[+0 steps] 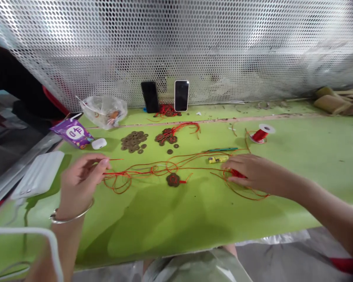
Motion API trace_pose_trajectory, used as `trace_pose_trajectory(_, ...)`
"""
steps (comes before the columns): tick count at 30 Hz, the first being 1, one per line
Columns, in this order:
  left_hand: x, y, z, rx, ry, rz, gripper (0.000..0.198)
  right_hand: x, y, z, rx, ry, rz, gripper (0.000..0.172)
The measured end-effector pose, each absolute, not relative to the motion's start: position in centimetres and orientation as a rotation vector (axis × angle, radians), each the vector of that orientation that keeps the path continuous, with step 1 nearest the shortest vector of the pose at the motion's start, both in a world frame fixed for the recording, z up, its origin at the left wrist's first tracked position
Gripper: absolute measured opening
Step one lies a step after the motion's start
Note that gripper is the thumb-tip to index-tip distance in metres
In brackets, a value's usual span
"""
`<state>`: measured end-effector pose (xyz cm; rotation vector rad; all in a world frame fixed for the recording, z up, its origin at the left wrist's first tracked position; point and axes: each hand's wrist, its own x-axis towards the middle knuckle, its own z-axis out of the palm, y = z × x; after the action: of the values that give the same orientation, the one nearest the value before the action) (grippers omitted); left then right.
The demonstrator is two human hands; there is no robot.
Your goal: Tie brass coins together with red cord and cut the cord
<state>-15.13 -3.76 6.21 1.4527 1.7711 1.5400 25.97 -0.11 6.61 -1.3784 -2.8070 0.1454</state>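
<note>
Left hand [84, 172]: thumb and finger pinched on red cords [120, 173], which run across the green table [312, 156] toward the right.
Right hand [242, 169]: fingers bent over a red bundle [237, 173]; whether gripped, cannot tell.
Corded disc cluster [173, 179]: one, between the hands, seemingly made up.
Further corded discs [166, 138]: a group behind it, apparently done.
Loose brown discs [133, 141]: a pile, left of that group, seemingly yet to be corded.
Spool [259, 135]: red-wound, beyond the right hand.
</note>
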Motion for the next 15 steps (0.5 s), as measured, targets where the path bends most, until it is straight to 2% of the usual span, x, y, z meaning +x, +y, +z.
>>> trace_pose_trajectory(4,-13.7,-4.6,8.1,1.343,1.57,1.863,0.011,21.7,0.2,5.6,-1.135,-2.939,0.242,0.031)
trace_pose_trajectory(9,-12.7,-4.6,10.4,1.19,1.344,1.982,0.011,15.6,1.9,3.2,-0.971,-2.803,0.249,0.048)
trace_pose_trajectory(10,-12.8,-4.4,10.6,1.169,1.314,1.982,0.013,14.5,2.3,2.9,-0.904,-2.804,0.29,0.046)
trace_pose_trajectory(13,-13.8,-3.6,11.1,1.103,1.263,1.986,0.024,12.4,3.2,2.5,-0.717,-2.782,0.499,0.023)
trace_pose_trajectory(15,-15.5,-3.1,11.2,1.085,1.321,1.979,0.037,12.1,3.7,2.9,-0.675,-2.711,0.674,0.024)
